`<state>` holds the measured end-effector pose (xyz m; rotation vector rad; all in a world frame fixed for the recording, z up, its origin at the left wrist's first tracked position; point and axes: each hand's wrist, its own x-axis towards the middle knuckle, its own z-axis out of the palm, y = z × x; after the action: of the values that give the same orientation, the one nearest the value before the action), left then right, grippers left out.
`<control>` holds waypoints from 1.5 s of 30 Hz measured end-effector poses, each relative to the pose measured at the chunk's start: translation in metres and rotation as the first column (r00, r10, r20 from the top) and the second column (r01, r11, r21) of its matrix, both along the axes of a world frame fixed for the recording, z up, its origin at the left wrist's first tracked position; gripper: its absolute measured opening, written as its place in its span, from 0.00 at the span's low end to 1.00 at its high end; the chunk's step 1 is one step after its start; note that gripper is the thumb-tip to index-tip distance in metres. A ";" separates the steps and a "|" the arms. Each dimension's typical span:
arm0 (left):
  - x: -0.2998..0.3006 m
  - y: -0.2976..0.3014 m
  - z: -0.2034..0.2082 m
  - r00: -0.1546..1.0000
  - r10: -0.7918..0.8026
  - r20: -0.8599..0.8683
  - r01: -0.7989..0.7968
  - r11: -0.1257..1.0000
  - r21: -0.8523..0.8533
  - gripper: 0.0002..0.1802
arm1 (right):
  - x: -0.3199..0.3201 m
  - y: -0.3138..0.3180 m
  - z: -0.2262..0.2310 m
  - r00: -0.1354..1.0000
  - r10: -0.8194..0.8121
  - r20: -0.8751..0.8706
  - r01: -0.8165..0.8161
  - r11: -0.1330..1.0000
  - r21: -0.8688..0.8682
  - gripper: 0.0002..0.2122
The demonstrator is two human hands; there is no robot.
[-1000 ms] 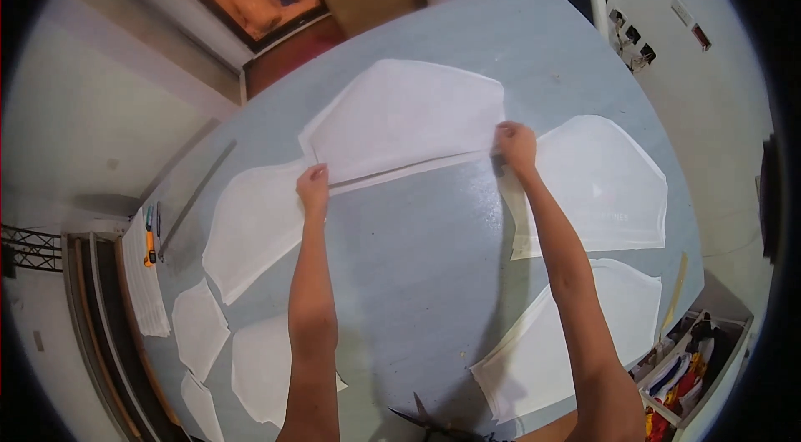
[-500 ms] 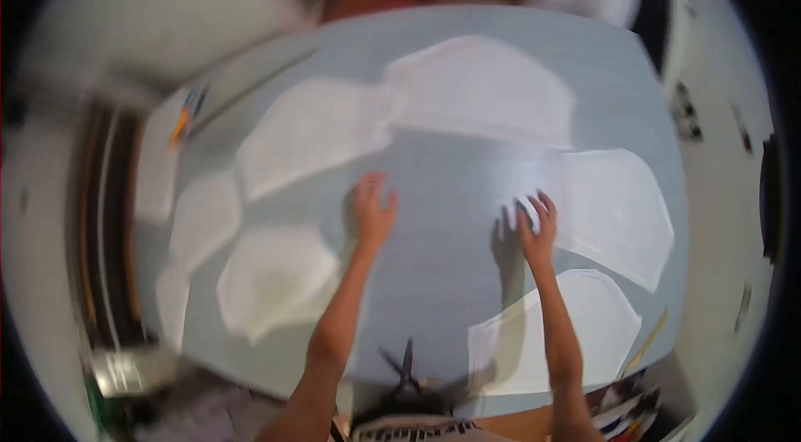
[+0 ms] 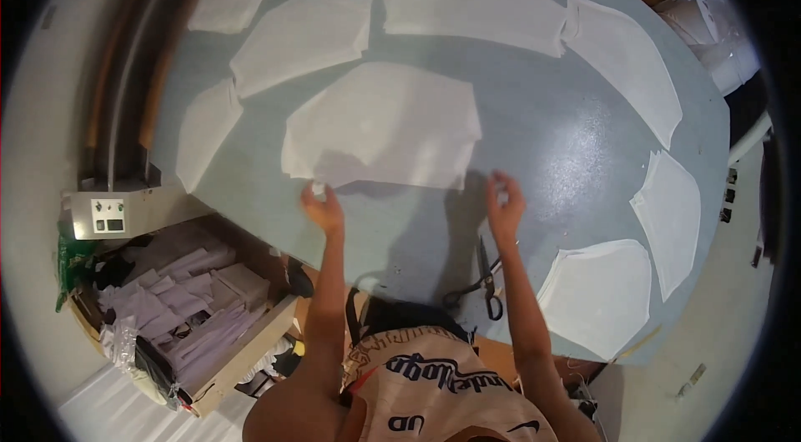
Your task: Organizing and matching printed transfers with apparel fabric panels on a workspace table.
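Head view: we are apparently positioning the central white panel (image 3: 392,125) on the table (image 3: 534,129).
Our left hand (image 3: 323,210), nearly closed, is reaching its near edge, hold unclear; our half-open right hand (image 3: 505,207), seemingly empty, is hovering beside it; aligning likely calls for both corners.

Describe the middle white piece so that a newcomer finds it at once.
On the blue-grey table, white pieces form a wide arc. Inside it, by the left hand, lies the middle piece, the only one that the arc curves around.
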<state>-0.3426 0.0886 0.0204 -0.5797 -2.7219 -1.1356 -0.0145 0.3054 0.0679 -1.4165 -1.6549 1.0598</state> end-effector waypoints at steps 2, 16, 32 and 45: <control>-0.038 -0.011 0.003 0.979 0.136 0.148 -0.131 0.990 -0.044 0.22 | -0.037 0.026 -0.013 0.998 -0.062 -0.022 0.062 0.998 0.010 0.16; -0.133 -0.043 -0.020 0.521 -0.115 0.846 -0.259 0.923 0.285 0.19 | -0.108 0.074 -0.008 0.993 0.042 -0.114 -0.069 0.968 -0.241 0.19; -0.116 -0.133 -0.018 0.547 -0.132 0.826 -0.256 0.914 0.316 0.15 | -0.053 -0.013 0.020 0.946 0.159 -0.284 -0.283 0.833 -0.476 0.19; -0.110 -0.132 0.127 0.215 -0.486 0.847 -0.218 0.821 0.527 0.21 | 0.012 -0.040 0.086 0.885 0.307 -0.351 -0.415 0.860 -0.296 0.17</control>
<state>-0.4529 -0.0433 0.1477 0.1432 -2.7398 -3.1372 -0.0022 0.2652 0.1537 -1.1017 -1.5934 1.7840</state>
